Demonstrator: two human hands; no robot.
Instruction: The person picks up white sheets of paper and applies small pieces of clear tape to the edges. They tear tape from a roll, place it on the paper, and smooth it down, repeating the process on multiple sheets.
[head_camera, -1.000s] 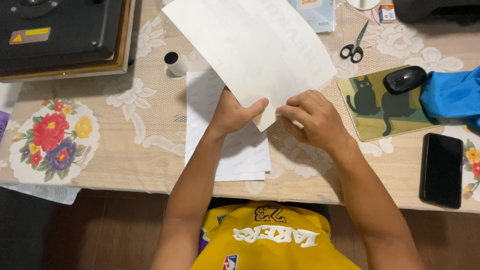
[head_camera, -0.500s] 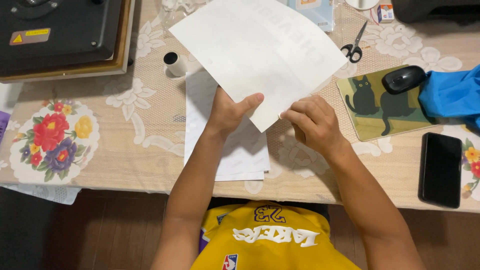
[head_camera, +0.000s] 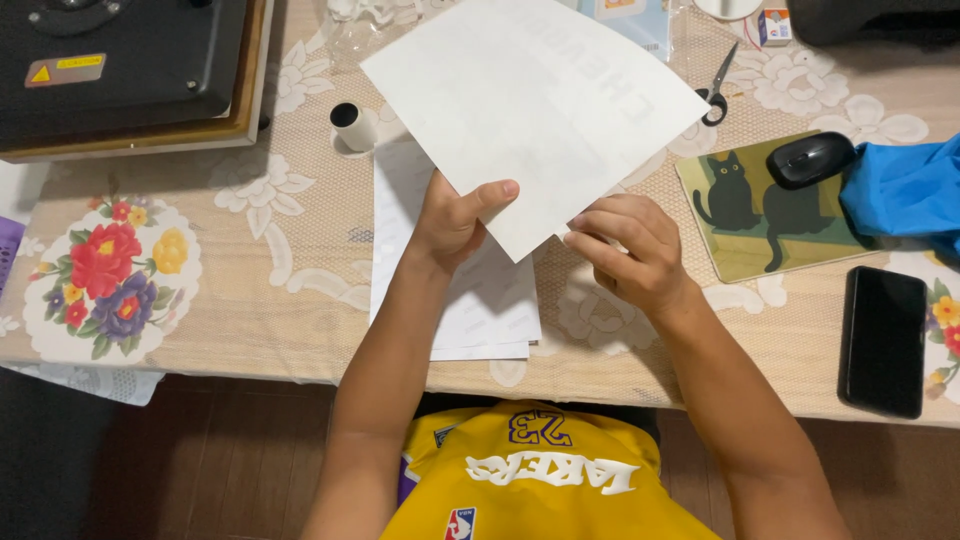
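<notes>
Two bare hands meet at the near corner of a large white paper sheet (head_camera: 535, 110), held tilted above a stack of white paper sheets (head_camera: 470, 310) on the lace-covered table (head_camera: 250, 300). The left hand (head_camera: 450, 220) grips the sheet's lower edge, thumb on top and fingers beneath. The right hand (head_camera: 630, 250) has curled fingers pinching at the corner tip, seemingly picking at a layer. Judged from this, a steady left-hand hold and a light fingernail pull at the very corner would keep the sheet from creasing. Right of the sheet lie black-handled scissors (head_camera: 718, 90), a cat-patterned mouse mat (head_camera: 770, 210) bearing a black mouse (head_camera: 810, 158), and a black phone (head_camera: 884, 340).
</notes>
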